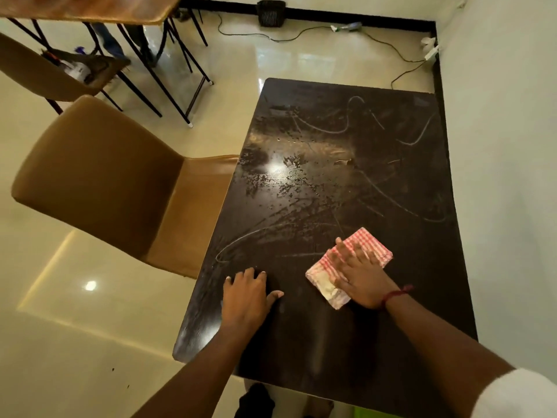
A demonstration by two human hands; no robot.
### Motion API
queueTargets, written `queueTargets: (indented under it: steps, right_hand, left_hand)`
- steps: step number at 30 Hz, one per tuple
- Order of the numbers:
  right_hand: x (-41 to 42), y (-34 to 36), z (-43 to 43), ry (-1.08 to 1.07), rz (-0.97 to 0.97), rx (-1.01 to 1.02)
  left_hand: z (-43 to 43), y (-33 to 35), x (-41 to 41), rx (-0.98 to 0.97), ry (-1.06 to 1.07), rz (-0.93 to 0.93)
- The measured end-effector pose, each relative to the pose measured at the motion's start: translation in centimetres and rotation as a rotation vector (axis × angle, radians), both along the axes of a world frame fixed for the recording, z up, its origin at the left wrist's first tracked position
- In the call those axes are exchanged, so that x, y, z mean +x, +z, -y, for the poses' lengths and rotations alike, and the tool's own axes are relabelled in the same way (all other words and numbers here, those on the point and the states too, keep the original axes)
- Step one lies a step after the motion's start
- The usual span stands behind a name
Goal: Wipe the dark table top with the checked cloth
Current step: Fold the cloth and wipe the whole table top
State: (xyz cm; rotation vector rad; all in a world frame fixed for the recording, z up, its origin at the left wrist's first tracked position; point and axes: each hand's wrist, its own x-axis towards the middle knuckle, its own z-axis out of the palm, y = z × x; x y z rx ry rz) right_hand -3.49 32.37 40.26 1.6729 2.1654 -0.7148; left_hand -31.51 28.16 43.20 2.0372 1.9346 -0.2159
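The dark table top (325, 182) runs away from me, wet and streaked with droplets and curved wipe marks over its middle and far part. A folded red-and-white checked cloth (372, 244) lies on the near right part of the table. My right hand (358, 274) presses flat on the cloth, fingers spread and pointing away from me, covering its middle. My left hand (247, 292) rests palm down on the bare table near the left edge, fingers apart, holding nothing.
A tan padded chair (114, 182) stands against the table's left side. A white wall (506, 176) runs along the table's right edge. Further back are another chair (45, 73), a wooden table on black legs (99, 10), floor cables (391, 46) and a small black fan (271, 13).
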Motion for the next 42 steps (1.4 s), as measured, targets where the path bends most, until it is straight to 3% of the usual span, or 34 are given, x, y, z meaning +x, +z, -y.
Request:
queueTargets:
  steps: [3, 4, 5, 10, 12, 17, 23, 25, 28, 29, 34, 36, 40, 42]
  right_hand:
    - [-1.1, 0.4, -2.5, -0.467, 0.032, 0.027]
    - [-2.3, 0.5, -2.8, -0.534, 0.043, 0.047]
    - [-3.7, 0.7, -2.7, -0.506, 0.054, 0.059]
    - [-6.7, 0.8, 0.2, 0.083, -0.024, 0.006]
    - [-5.7, 0.6, -1.1, 0.054, -0.005, -0.040]
    - [-7.7, 0.9, -4.0, -0.485, 0.027, -0.004]
    - [-12.0, 1.2, -1.1, 0.096, -0.027, 0.003]
    - [-11.4, 1.2, -2.4, 0.031, -0.001, -0.014]
    - [-13.1, 1.1, -4.2, -0.424, 0.026, 0.038]
    - [-14.4, 1.0, -4.3, -0.453, 0.039, 0.064]
    - [-18.4, 1.2, -2.3, 0.265, -0.021, 0.043]
    - [-18.3, 0.7, -3.5, 0.202, -0.018, 0.037]
    - [-21.8, 0.8, -4.5, -0.275, 0.001, 0.060]
    - [-23.8, 0.9, -3.7, -0.145, -0.021, 0.070]
  left_hand:
    - [-0.7, -0.5, -1.8, 0.053, 0.000, 0.041]
    - [-0.9, -0.6, -2.4, 0.074, 0.021, 0.057]
    - [-1.2, -0.8, -3.1, 0.082, 0.044, 0.072]
    - [-2.2, -1.5, -5.7, 0.042, 0.100, 0.135]
    - [-2.6, -1.7, -6.6, 0.036, 0.075, 0.143]
    - [-3.8, -1.6, -8.3, 0.041, 0.070, 0.204]
    - [-4.2, -1.4, -9.6, -0.017, 0.112, 0.291]
    - [-4.3, -1.4, -10.2, -0.037, 0.100, 0.326]
    - [-4.7, -1.3, -11.5, -0.062, 0.115, 0.409]
    - [-4.8, -1.3, -11.8, -0.066, 0.137, 0.446]
    - [-5.5, -1.6, -13.7, -0.080, 0.137, 0.577]
    - [-5.5, -1.9, -14.2, -0.081, 0.135, 0.619]
    - [-5.2, -2.4, -14.4, -0.094, 0.290, 0.838]
    - [-4.9, -2.7, -14.2, -0.095, 0.349, 0.923]
